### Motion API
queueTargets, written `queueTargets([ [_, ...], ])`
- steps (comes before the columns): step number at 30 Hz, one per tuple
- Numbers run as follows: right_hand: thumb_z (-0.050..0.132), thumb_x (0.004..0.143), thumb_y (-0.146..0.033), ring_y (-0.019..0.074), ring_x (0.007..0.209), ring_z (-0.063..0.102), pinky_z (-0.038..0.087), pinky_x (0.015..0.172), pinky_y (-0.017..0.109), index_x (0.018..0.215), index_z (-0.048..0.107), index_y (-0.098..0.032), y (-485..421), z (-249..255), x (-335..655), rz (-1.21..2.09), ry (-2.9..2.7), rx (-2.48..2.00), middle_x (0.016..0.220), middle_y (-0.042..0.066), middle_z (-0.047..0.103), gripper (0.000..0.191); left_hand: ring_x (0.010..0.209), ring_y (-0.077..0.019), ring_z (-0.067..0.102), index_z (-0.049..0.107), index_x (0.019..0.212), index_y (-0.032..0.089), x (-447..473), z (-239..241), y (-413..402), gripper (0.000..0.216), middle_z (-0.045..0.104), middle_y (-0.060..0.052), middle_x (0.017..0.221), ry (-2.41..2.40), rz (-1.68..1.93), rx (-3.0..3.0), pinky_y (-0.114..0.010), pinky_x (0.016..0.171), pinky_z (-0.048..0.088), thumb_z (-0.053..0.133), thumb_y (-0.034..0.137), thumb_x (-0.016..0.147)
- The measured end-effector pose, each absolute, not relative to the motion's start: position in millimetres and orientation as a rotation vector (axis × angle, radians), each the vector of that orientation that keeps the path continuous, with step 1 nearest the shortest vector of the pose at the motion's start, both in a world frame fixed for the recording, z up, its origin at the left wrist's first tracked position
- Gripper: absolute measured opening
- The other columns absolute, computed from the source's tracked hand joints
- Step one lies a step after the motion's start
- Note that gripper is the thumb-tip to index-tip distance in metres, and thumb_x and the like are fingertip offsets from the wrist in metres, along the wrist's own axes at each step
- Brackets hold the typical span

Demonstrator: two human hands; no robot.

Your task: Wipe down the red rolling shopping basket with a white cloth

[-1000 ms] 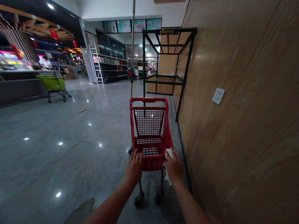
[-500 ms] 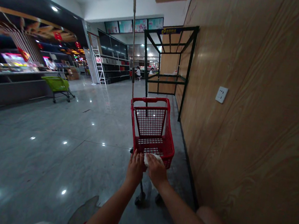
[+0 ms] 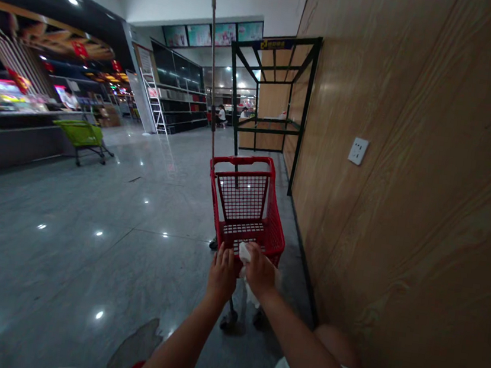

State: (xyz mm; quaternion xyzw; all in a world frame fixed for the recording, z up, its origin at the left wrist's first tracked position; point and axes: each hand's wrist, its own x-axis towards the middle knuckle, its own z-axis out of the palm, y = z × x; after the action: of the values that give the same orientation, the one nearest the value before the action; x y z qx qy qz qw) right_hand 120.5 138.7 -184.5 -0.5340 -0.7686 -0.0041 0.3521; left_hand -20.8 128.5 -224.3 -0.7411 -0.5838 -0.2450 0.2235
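Note:
A red plastic shopping cart [image 3: 274, 229] with a mesh basket stands right in front of me. My left hand [image 3: 222, 275] rests on its near rim, with the fingers hooked over the edge. Beside it on the right, my right hand [image 3: 261, 273] is closed around a white cloth [image 3: 245, 252] at the same rim. Part of the cloth pokes out past the fingertips, and some hangs below the hand. Both hands hide the near end of the basket. The cart's wheels [image 3: 229, 320] show below.
A wood-panelled wall [image 3: 392, 226] with a socket [image 3: 358, 151] runs along the right. Beyond the cart stands a dark metal frame [image 3: 301, 113], and a long pole [image 3: 213, 60] rises near the cart. A green cart [image 3: 82, 133] stands by a counter [image 3: 9, 143] on the left.
My right hand has lifted slightly and bunched the cloth, so more of it shows beneath. The left hand stays on the rim. The view has shifted a little.

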Motion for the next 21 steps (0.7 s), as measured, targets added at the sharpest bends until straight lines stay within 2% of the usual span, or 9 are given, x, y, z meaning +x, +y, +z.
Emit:
queueTargets([
  [4,0.049,0.083,-0.004,0.0175,0.110,0.059,0.049,0.093,0.030,0.120,0.062,-0.025,131.3,-182.5,105.2,-0.033,-2.154,-1.149,0.128,0.004,0.062,0.044,0.138,-0.0308,0.033,0.047,0.130,0.013,-27.9,-224.3,124.4,0.048,0.055,-0.016,0.130,-1.546,-0.662,-2.040,-0.045,0.105,0.039,0.048,0.012,0.082],
  [9,0.053,0.086,-0.009,0.0185,0.110,0.059,0.051,0.090,0.031,0.120,0.064,-0.030,133.3,-186.0,139.4,-0.159,-2.172,-1.169,0.127,0.003,0.062,0.042,0.137,-0.0301,0.035,0.045,0.130,0.010,-38.4,-218.8,120.2,0.049,0.056,-0.016,0.127,-1.549,-0.645,-2.077,-0.046,0.107,0.038,0.046,0.009,0.080],
  [15,0.045,0.089,-0.006,0.0192,0.116,0.056,0.048,0.097,0.035,0.119,0.064,-0.025,144.4,-195.5,196.0,-0.273,-1.982,-1.344,0.127,0.003,0.062,0.040,0.139,-0.0317,0.031,0.044,0.128,0.010,-27.7,-223.3,122.9,0.050,0.053,-0.018,0.129,-1.559,-0.776,-2.062,-0.048,0.107,0.039,0.046,0.007,0.078],
  [21,0.046,0.089,-0.006,0.0241,0.130,0.045,0.046,0.099,0.037,0.126,0.059,-0.020,137.5,-212.6,149.0,-0.295,-2.030,-1.282,0.132,0.005,0.059,0.042,0.142,-0.0333,0.023,0.044,0.126,0.007,-7.0,-230.8,126.0,0.049,0.053,-0.020,0.126,-1.588,-0.848,-2.021,-0.050,0.106,0.039,0.046,0.004,0.078],
])
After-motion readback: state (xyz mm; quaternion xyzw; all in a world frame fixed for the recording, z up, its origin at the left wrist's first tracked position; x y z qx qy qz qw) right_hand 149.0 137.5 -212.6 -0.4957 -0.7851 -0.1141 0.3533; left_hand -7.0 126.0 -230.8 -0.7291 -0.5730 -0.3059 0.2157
